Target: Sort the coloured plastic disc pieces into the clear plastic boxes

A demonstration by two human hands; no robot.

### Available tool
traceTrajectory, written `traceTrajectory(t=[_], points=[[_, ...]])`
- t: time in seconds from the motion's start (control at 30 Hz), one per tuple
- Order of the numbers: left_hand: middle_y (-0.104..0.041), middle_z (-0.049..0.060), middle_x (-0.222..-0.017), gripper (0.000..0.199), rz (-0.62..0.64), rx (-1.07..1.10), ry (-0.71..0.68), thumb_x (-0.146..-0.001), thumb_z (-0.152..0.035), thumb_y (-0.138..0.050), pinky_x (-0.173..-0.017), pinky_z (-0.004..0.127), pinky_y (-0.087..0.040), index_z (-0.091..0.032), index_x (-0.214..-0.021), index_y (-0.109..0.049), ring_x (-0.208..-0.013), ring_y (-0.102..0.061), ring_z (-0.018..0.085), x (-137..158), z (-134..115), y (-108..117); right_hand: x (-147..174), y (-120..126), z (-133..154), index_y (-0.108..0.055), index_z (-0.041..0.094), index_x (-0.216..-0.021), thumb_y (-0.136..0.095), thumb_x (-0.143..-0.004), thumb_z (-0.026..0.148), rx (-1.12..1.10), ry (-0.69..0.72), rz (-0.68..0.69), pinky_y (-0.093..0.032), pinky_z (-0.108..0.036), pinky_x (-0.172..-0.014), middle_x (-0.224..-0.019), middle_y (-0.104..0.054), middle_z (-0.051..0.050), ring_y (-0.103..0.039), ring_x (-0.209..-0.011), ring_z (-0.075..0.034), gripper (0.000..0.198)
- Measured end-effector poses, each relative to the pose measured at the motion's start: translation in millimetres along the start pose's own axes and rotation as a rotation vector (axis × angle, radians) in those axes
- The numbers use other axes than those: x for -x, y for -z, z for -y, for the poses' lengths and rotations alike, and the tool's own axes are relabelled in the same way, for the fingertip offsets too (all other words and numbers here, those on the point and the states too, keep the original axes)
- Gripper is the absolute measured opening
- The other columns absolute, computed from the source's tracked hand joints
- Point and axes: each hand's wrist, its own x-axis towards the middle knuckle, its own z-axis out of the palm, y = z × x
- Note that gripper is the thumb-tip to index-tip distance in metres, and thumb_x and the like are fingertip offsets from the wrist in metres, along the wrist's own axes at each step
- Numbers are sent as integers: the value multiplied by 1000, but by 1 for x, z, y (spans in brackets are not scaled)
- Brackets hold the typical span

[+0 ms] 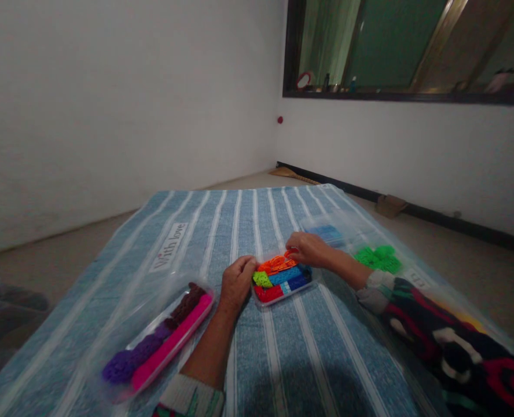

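A small clear plastic box lies on the striped cloth between my hands. It is filled with bright pieces: orange openwork ones along the far side, a lime-green one, blue ones and a red one. My left hand grips the box's left end, fingers closed at its rim. At the far right corner, my right hand pinches an orange piece with thumb and fingertips. The pieces are too small to name their kind.
To the left lies a long clear case with purple, brown and pink pieces. At right are bright green pieces and a clear container with blue strips. A blue striped cloth covers the table; walls stand beyond.
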Motion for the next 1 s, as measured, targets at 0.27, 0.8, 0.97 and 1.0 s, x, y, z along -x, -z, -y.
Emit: traceTrajectory(t=[0.27,0.8,0.97,1.0], points=[[-65,-1,-68,32,0,20,18,-78,-45,-54,-61,24,-44,-17,-81,-68,-65,-57,15,0,-2,-1,5,-7,-15,-72,15,-95,-61,-83,27,-202,-22,-88,-43,-28,-81,-98,-68,-9,-62,-91,-19,20],[-69,2,-72,37,5,-33,-11,-77,-49,-53,-67,27,-46,-15,-82,-70,-71,-61,19,-2,-9,3,59,-16,37,-65,13,-113,-55,-84,28,-354,-470,-498,-45,-34,-87,-107,-67,-13,-61,-99,-23,34],[-69,3,-75,37,-34,-56,-42,-77,-49,-52,-67,27,-46,-16,-82,-69,-73,-61,18,0,-8,1,70,-46,37,-65,11,-114,-57,-76,24,-697,-655,-572,-49,-34,-84,-98,-71,-12,-66,-89,-22,41],[-68,2,-74,37,-43,-62,-44,-78,-48,-50,-66,27,-45,-16,-81,-69,-71,-60,18,1,-8,0,70,-52,38,-66,13,-113,-57,-75,23,-755,-658,-600,-49,-35,-85,-99,-72,-11,-66,-91,-23,41]])
